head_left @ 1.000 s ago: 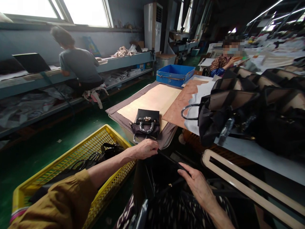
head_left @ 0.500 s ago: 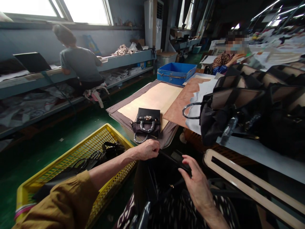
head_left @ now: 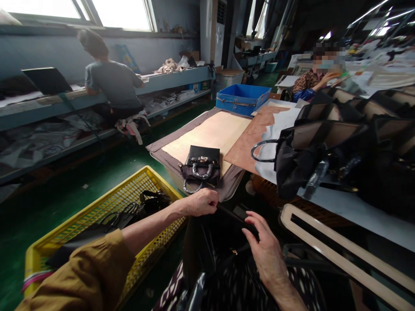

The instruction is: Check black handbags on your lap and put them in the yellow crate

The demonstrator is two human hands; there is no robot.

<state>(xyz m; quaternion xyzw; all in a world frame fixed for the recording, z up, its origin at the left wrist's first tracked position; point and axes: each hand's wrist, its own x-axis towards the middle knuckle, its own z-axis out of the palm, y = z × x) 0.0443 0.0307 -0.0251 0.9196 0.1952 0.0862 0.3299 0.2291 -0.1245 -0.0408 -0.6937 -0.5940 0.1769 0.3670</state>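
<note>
A large black handbag (head_left: 212,242) stands open on my lap. My left hand (head_left: 201,202) is closed on the far rim of the bag's mouth. My right hand (head_left: 263,244) curls its fingers over the near right part of the same rim, by a black strap. What lies inside the bag is too dark to make out. Just beyond my left hand, two small black handbags (head_left: 201,167) lie stacked at the near edge of a tan board (head_left: 210,134).
A yellow plastic crate (head_left: 97,220) holding dark bags stands at my left. Several black handbags (head_left: 327,151) fill the table at right. A blue bin (head_left: 242,98) sits farther back. One person (head_left: 112,86) works at the left bench, another (head_left: 316,77) sits at the back right.
My right hand slid forward along the bag's rim and curled over it. The left hand stayed gripping. The view shifted slightly.
</note>
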